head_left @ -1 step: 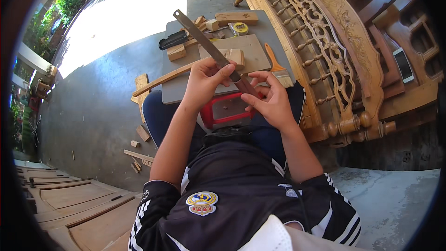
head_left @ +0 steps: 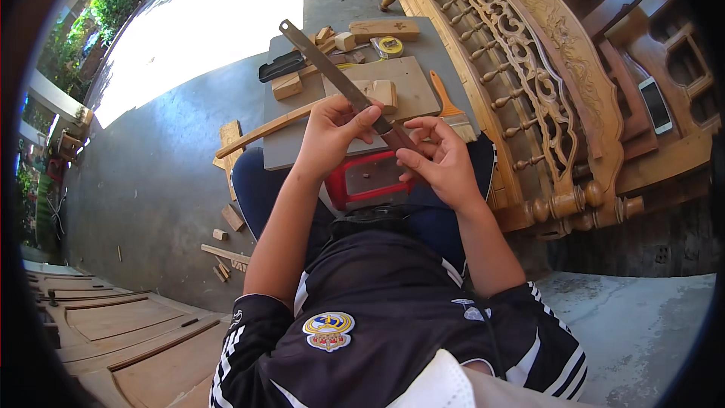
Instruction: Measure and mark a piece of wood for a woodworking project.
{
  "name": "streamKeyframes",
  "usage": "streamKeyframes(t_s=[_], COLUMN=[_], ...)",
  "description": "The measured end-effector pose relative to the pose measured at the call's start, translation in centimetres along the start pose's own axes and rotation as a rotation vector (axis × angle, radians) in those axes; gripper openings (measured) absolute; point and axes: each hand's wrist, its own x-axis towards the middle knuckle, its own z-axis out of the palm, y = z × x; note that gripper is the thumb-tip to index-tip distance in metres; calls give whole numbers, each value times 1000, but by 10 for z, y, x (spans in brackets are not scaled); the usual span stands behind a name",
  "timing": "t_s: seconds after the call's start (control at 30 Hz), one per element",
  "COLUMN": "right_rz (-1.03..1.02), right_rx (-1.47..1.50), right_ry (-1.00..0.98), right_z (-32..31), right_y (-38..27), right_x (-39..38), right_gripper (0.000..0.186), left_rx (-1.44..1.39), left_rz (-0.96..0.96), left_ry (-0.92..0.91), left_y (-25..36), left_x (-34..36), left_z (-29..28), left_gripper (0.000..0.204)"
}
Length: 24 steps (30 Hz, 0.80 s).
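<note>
Over the near edge of the low grey table, I hold a long, flat, file-like metal tool (head_left: 323, 62) at a slant. Its far end is rounded with a small hole, and its near end is reddish brown like a wooden handle. My left hand (head_left: 337, 125) is closed around the metal near the handle, thumb on top. The fingers of my right hand (head_left: 442, 159) pinch the reddish-brown end, which they partly hide. Beneath the tool lie a flat wooden board (head_left: 411, 79) and a wood block (head_left: 384, 93). A paintbrush (head_left: 445, 106) rests just beyond my right hand.
On the grey table (head_left: 283, 153) sit a yellow tape measure (head_left: 388, 47), a black tray-like piece (head_left: 280, 66) and several wood offcuts. A long wooden strip (head_left: 268, 128) overhangs its left edge. Carved furniture (head_left: 529, 83) stands close at right, with a phone (head_left: 655, 106) on it. A red stool (head_left: 336, 185) is below.
The tool's far tip has shifted slightly left and nearer. My right hand has moved slightly at the handle end; my left hand keeps its grip.
</note>
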Motion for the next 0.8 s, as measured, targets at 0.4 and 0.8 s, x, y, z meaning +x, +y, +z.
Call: streamKeyframes(t_s=[0.4, 0.8], right_rz=[298, 107], right_rx=[720, 803], right_ry=[-422, -173], right_z=[-11, -29], right_y=[25, -36], right_x=[-10, -19], right_gripper=[38, 50], left_rx=[-479, -51], left_rz=[97, 153], left_ry=[63, 66], left_y=[-15, -4], left_x=[-5, -12], left_z=[18, 19], left_gripper=[18, 23])
